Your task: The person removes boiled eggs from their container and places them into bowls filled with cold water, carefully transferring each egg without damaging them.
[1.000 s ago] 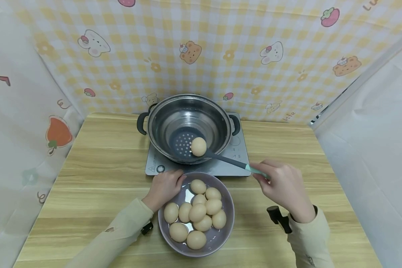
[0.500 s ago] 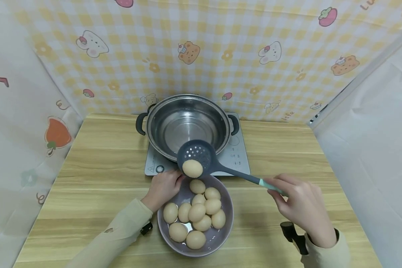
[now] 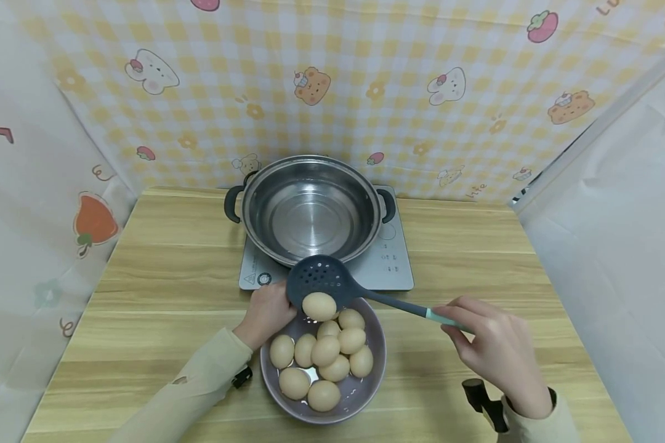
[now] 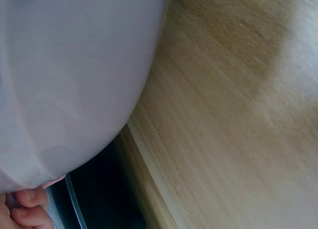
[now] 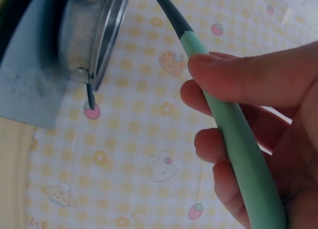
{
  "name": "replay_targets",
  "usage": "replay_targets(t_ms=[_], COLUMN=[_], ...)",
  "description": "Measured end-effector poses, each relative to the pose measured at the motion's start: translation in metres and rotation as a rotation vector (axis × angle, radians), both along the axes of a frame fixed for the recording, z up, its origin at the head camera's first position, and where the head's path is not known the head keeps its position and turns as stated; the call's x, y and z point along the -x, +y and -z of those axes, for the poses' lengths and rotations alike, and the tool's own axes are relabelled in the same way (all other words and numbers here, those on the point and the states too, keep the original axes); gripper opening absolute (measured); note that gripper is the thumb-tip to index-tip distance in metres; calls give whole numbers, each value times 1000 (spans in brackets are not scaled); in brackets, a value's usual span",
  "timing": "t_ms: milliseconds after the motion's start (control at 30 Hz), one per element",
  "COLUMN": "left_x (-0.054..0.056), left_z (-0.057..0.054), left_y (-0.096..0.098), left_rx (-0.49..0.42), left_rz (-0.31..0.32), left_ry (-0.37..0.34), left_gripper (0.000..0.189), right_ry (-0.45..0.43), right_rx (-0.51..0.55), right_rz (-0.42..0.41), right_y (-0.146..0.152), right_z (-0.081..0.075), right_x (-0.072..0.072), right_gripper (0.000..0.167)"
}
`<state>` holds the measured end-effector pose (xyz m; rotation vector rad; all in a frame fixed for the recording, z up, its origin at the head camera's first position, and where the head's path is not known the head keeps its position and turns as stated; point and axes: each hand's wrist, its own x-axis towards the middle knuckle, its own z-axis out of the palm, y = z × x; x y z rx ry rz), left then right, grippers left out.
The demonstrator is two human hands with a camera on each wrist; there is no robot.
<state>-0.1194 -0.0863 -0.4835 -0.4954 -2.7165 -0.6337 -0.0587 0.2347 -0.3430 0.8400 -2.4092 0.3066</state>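
Observation:
My right hand (image 3: 495, 344) grips the green handle (image 5: 233, 134) of a dark grey slotted skimmer (image 3: 316, 275). A brown egg (image 3: 319, 306) lies at the near edge of the skimmer's head, over the far side of a purple-grey bowl (image 3: 375, 381). Several more eggs (image 3: 326, 351) sit in the bowl, some stacked on others. At the bowl's far left rim, my left hand (image 3: 267, 315) holds on; its curled fingertips (image 4: 32, 216) show against the bowl in the left wrist view. The skimmer's head hides part of the far rim.
Behind the bowl a steel pot (image 3: 313, 215) with black side handles stands on a flat grey induction cooktop (image 3: 385, 280). Both rest on a wooden table (image 3: 172, 264). A yellow checked cloth (image 3: 377, 55) hangs behind, with white sheets (image 3: 626, 203) at the sides.
The skimmer carries its egg out of the pot, toward me and over the bowl's far side. My right hand has shifted right and nearer. The left hand stays at the rim.

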Motion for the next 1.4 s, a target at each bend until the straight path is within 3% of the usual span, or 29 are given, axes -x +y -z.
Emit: replay_targets(t_ms=[267, 433, 700, 833, 1000, 1133, 1267, 1400], left_x=[-1, -1, -2, -2, -3, -1, 2, 1], left_z=[0, 1, 0, 1, 2, 2, 3, 2], left_y=[0, -2, -6, -6, -4, -1, 1, 2], left_rx=[-27, -73, -126, -134, -193, -99, 18, 44], left_rz=[1, 16, 79, 70, 22, 39, 56, 45], left_ry=[-3, -5, -87, -77, -75, -4, 101, 96], left_gripper=[10, 11, 39, 29, 11, 12, 14, 14], right_ry=[-13, -40, 77, 85, -124, -303, -311, -263], right_rx=[63, 91, 128, 132, 207, 353, 472, 548], right_rz=[-7, -5, -25, -35, -99, -134, -58, 140], right_y=[-5, -7, -7, -5, 1, 6, 10, 13], right_z=[8, 9, 13, 14, 17, 22, 27, 33], right_x=[1, 2, 7, 8, 4, -1, -5, -5], right_gripper=[37, 30, 23, 22, 18, 23, 36, 32])
